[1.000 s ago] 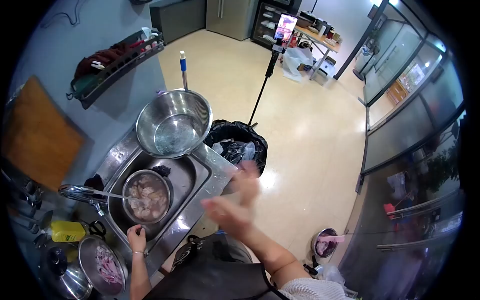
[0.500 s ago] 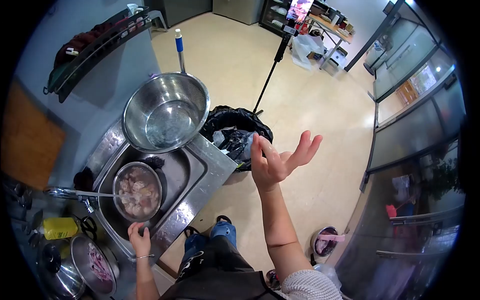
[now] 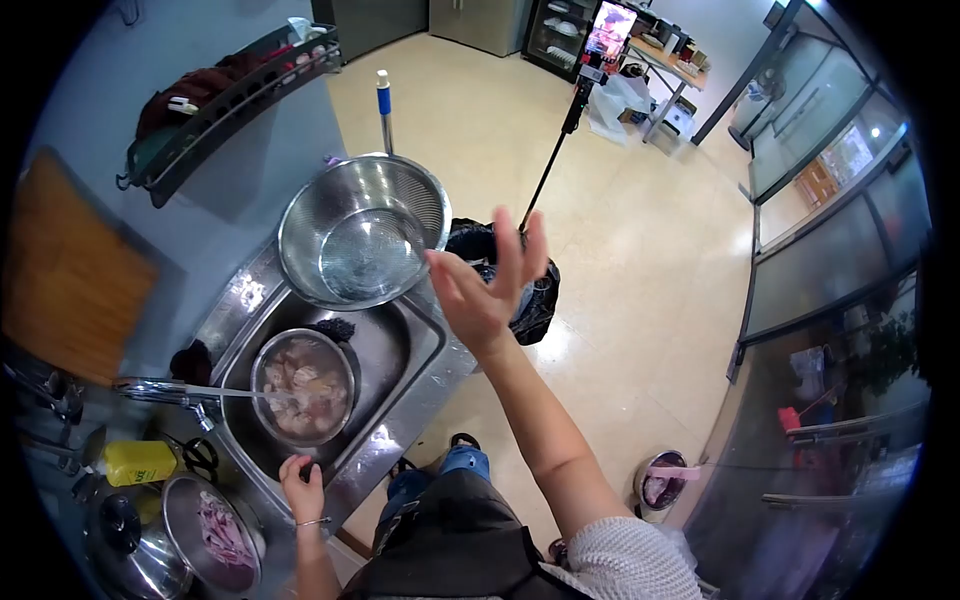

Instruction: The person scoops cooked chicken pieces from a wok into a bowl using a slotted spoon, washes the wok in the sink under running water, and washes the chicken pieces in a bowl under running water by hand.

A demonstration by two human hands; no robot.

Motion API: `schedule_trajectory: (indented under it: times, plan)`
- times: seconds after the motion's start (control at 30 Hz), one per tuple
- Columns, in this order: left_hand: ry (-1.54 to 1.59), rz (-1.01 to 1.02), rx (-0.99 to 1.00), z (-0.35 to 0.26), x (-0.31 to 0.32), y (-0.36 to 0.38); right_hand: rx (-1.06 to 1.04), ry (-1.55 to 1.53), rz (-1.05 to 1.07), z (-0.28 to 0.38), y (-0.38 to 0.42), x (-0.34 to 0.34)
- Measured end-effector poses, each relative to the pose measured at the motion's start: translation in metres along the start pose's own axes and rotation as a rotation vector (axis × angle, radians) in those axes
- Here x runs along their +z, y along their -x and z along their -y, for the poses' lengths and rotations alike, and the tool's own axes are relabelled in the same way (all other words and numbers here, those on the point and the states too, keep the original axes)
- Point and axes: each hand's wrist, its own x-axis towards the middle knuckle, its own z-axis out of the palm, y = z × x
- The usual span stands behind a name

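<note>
My left hand (image 3: 302, 490) is over the near rim of the sink (image 3: 392, 345), its fingers loosely bent and thumb apart, with nothing visible in them. My right hand (image 3: 490, 290) is raised above the sink's right end, slightly blurred. Its fingers are spread and I see nothing held. Just beyond it, a metal strainer basket (image 3: 365, 250) rests across the far part of the sink. In the basin stands a metal bowl (image 3: 345, 395) with pale raw meat pieces (image 3: 305, 385) in water. A stream runs into it from the faucet (image 3: 150, 390).
A black-lined trash bin (image 3: 540, 310) stands beyond the sink. At lower left are a bowl of sliced pinkish food (image 3: 222, 530), a metal lid (image 3: 130, 560) and a yellow bottle (image 3: 135, 462). A phone (image 3: 610, 30) is on a stick. Another bowl (image 3: 665, 480) stands at right.
My right hand has swung left, from over the trash bin toward the strainer basket. My left hand stays by the sink's near rim. The whole view has shifted slightly.
</note>
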Motion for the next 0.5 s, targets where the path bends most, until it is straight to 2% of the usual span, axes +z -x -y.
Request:
schedule_trajectory:
  times: [0.13,0.27,0.43,0.5]
  plan:
    - [0.050,-0.018,-0.015,0.013,-0.015,-0.003,-0.095,-0.030,0.079,0.043,-0.012,0.049]
    - [0.107,-0.004,-0.024,0.023,-0.028,-0.011,-0.100,-0.117,0.110,0.087,-0.026,0.087]
    - [0.197,0.045,-0.043,0.026,-0.046,-0.020,-0.113,-0.174,0.158,0.128,-0.029,0.093]
    - [0.207,0.038,0.000,0.038,-0.043,-0.024,0.004,-0.102,0.289,0.125,-0.017,0.084]
